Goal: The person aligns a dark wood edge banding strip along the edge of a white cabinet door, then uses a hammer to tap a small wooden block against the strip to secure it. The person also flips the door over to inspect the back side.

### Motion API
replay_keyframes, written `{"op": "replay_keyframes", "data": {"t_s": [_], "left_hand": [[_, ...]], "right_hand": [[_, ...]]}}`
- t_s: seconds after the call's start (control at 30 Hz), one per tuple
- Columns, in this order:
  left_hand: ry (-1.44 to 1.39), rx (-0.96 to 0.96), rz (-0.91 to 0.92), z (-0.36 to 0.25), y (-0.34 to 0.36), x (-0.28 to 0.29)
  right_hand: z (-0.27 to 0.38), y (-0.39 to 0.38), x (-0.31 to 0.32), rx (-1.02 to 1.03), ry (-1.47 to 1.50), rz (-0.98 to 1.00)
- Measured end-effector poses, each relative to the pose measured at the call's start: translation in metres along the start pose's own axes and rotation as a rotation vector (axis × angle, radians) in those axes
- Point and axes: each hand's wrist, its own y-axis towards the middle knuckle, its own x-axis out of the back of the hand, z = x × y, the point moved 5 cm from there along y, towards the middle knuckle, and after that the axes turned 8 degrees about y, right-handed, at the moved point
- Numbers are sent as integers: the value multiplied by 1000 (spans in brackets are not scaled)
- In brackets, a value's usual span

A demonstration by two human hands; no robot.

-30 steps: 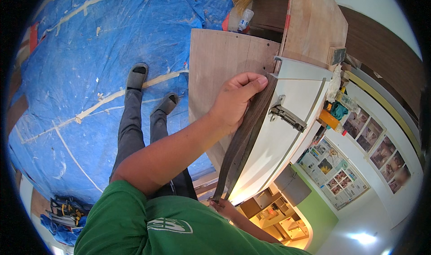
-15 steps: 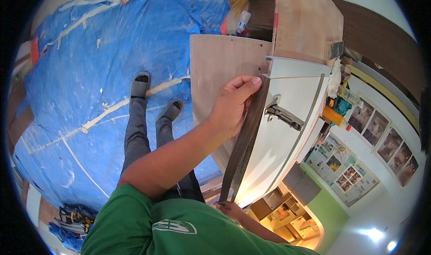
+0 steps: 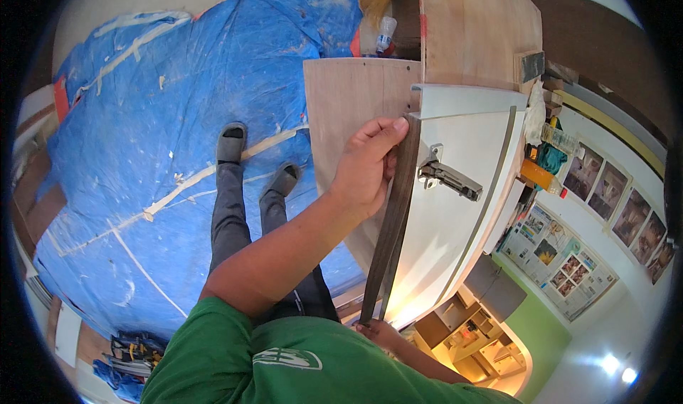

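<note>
Along the near edge of a white panel [image 3: 462, 137] runs a dark brown, wood-grained edging strip [image 3: 393, 215]. My left hand [image 3: 366, 165] is closed on its upper end, with the thumb on top at the panel's corner. Lower down, close to my body, my right hand [image 3: 380, 335] is closed around the strip's lower end; its fingers are partly hidden by the strip and my shirt. Between the hands the strip looks doubled, with a second length behind the first. A metal cabinet hinge [image 3: 449, 176] is fixed on the panel's white face, right of the strip.
A blue tarp [image 3: 171, 140] with tape covers the floor under my feet. Beyond the panel stand a plywood board [image 3: 480, 30] and a plastic bottle [image 3: 385, 34]. An orange bottle [image 3: 541, 176] lies at right. Tools [image 3: 131, 354] sit lower left; lit cabinets [image 3: 469, 347] show below.
The view has shifted slightly. The strip now sits closer along the panel's edge, and its two lengths look nearer each other. Both hands keep their hold.
</note>
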Motion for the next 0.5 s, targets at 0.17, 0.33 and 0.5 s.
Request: {"op": "replay_keyframes", "data": {"t_s": [0.17,0.33,0.5], "left_hand": [[39,-25,12,-7,-1,-2],[293,-178,-21,-16,1,-6],[567,-347,-115,-27,-3,-15]], "right_hand": [[-19,7,-5,138,77,-44],[-3,-1,-1,185,72,-82],[-10,3,-1,283,104,-79]]}}
